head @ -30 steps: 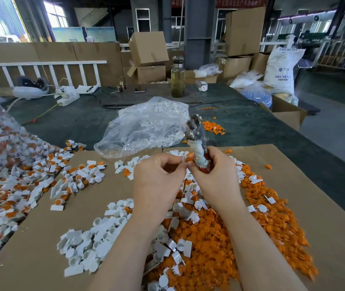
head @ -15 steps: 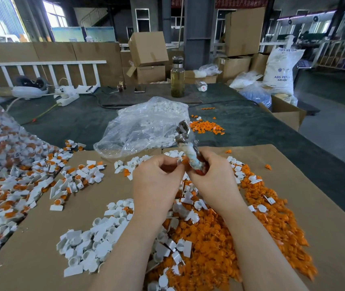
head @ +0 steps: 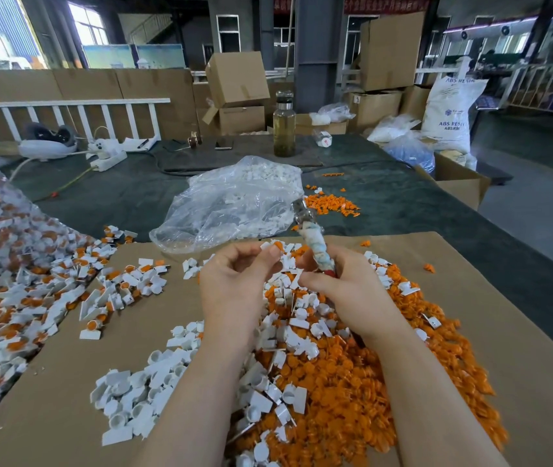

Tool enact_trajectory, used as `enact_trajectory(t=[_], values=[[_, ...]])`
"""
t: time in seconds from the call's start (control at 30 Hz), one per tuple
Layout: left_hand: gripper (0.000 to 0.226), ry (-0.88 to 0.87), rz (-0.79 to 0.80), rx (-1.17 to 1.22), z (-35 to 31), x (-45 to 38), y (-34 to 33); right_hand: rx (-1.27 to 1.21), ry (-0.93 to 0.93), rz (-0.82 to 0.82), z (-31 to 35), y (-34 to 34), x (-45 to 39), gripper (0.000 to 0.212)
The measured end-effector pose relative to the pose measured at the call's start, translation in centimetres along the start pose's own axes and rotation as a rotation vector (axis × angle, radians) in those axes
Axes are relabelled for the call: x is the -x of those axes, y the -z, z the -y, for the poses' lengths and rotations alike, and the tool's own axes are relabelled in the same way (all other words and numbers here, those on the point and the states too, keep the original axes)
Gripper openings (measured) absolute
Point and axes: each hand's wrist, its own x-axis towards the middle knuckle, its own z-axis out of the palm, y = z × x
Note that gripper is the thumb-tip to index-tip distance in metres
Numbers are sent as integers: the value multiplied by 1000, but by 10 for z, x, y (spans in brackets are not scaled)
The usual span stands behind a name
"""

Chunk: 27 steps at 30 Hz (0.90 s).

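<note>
Both bare forearms come in from the bottom edge and angle toward each other, so the hands end up close together in the middle, not quite touching. Left hand [head: 234, 288] has its back to the camera, fingers curled in, thumb tip meeting the forefinger, pinching a small white plastic piece [head: 266, 246]. Right hand [head: 349, 288] is knuckles-up too, wrist bent slightly inward, fingers wrapped round the cloth-wrapped handle of a metal-headed tool [head: 317, 251], which sticks up out of the fist, tilted a bit left.
</note>
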Motion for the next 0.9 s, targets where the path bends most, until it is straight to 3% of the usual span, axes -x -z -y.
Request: enact_trajectory(t=[0.3,0.57,0.7,0.9], values=[[11,-28,15,99,2,-5,3,103,-96,287,2,8,4,13],[11,-43,3,72,1,-6,4,124,-82,337,2,8,5,15],[9,-59,-49,-9,1,-6,5,145,-27,228,0,3,2,8],[12,-178,-59,-279,6,2,-1,79,118,-164,0,-18,-2,10]])
